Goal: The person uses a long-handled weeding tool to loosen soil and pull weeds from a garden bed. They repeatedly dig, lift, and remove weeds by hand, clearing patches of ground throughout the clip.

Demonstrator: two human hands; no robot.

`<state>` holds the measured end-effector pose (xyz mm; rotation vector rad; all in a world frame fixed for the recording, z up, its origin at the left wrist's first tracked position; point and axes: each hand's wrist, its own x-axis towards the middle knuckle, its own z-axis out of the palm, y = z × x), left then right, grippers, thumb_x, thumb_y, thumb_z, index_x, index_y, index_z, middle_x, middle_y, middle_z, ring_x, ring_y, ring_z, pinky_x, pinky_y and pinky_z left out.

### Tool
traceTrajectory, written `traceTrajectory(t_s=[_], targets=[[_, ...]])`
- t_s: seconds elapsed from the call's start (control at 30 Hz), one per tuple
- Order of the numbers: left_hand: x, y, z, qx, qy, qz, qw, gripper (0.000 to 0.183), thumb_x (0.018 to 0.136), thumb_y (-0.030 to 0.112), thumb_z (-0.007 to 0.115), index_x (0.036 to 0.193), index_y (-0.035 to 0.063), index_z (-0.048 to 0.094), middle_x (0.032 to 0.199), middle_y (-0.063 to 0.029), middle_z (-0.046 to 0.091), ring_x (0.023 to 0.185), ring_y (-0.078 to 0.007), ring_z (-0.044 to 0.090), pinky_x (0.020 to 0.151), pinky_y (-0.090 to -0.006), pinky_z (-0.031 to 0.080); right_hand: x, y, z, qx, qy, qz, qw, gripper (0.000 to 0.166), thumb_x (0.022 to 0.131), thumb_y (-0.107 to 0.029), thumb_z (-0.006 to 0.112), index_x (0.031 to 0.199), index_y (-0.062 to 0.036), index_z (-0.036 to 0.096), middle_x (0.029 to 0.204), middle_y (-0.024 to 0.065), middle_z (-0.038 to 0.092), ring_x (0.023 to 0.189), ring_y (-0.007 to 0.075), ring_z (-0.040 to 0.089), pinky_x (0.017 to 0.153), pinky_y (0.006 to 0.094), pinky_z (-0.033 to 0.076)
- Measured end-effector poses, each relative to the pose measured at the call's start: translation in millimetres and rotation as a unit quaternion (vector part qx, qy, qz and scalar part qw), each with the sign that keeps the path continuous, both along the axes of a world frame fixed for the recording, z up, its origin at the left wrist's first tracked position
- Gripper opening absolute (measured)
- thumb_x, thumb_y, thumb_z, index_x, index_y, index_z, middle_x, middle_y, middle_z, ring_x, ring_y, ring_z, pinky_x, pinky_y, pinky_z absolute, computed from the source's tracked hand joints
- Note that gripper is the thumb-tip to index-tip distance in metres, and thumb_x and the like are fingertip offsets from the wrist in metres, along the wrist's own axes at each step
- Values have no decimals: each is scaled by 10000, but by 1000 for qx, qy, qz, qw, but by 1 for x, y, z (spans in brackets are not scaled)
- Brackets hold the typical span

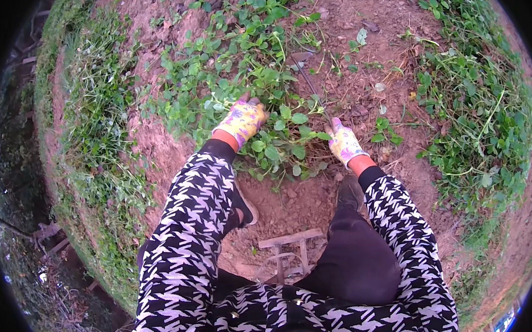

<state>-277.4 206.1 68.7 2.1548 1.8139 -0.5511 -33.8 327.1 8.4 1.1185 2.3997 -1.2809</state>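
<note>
My left hand (243,117), in a yellow glove with a purple floral print, is curled into a patch of low leafy green plants (260,75). Leaves hide its fingertips. My right hand (343,139), gloved the same way, grips the near end of a thin-shafted hand hoe (307,79). The tool slants away up and to the left, and its small metal head (302,56) lies at the right edge of the patch. Leafy stems (298,151) and dry stalks fill the space between my two hands.
Reddish bare soil (291,201) surrounds the plants. A low wooden stool (291,239) stands between my legs, with a shoe (248,206) to its upper left. Heaps of greenery lie along the left (99,98) and right (474,130). Dark branches (28,230) border the far left.
</note>
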Motion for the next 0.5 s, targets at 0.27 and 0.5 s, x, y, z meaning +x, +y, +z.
traceTrajectory(t_s=[0.27, 0.5], targets=[[16, -64, 17, 0, -41, 16, 999, 221, 709, 122, 469, 892, 106, 591, 773, -60, 565, 873, -247, 525, 959, -440, 308, 99, -56, 41, -113, -14, -39, 993, 329, 840, -255, 454, 1034, 11, 471, 816, 271, 558, 824, 413, 533, 668, 454, 419], [117, -146, -4, -212, -144, 130, 958, 180, 662, 158, 537, 831, 117, 584, 790, -107, 568, 823, -296, 564, 712, -430, 440, 136, -55, 26, 15, 26, -192, 981, 486, 833, -310, 481, 1136, 68, 434, 861, 301, 555, 847, 423, 537, 720, 416, 432]])
